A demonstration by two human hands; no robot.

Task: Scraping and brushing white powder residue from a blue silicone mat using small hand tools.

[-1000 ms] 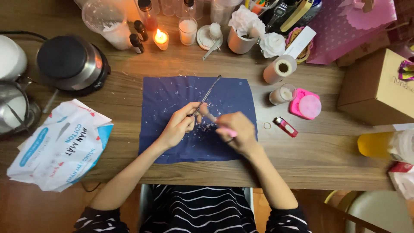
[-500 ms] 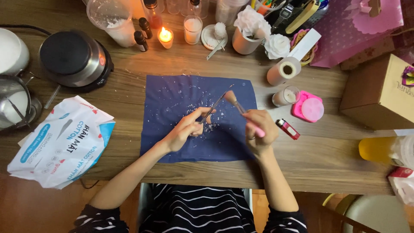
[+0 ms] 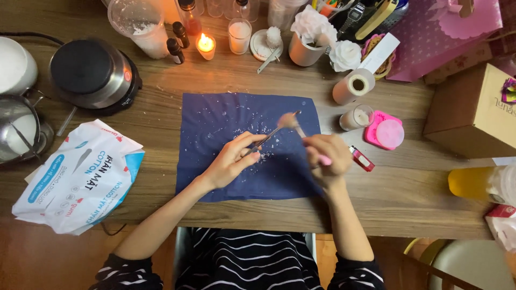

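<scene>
Fingers of my left hand (image 3: 232, 161) pinch a thin metal tool (image 3: 271, 133), which slants up and away from the hand toward the right. My right hand (image 3: 328, 156) is closed around a small brush with a pink handle (image 3: 324, 159); its pale bristle head (image 3: 289, 121) is blurred and sits right at the tool's far tip. Whether bristles and metal touch, I cannot tell.

Both hands work over a dark blue cloth (image 3: 215, 118) speckled with white flakes, thickest just beyond my left fingers. Just right of my right hand lies a small red lighter (image 3: 362, 159), and beyond it a pink round mould (image 3: 386, 132), a small glass of white wax (image 3: 357, 117) and a paper roll (image 3: 352, 86).

Well left of my left hand rests a white and blue cotton-pad packet (image 3: 80, 177), with a black hotplate (image 3: 91, 75) farther off. A lit candle (image 3: 205, 45) glows at the far side of the wooden table (image 3: 408, 188).
</scene>
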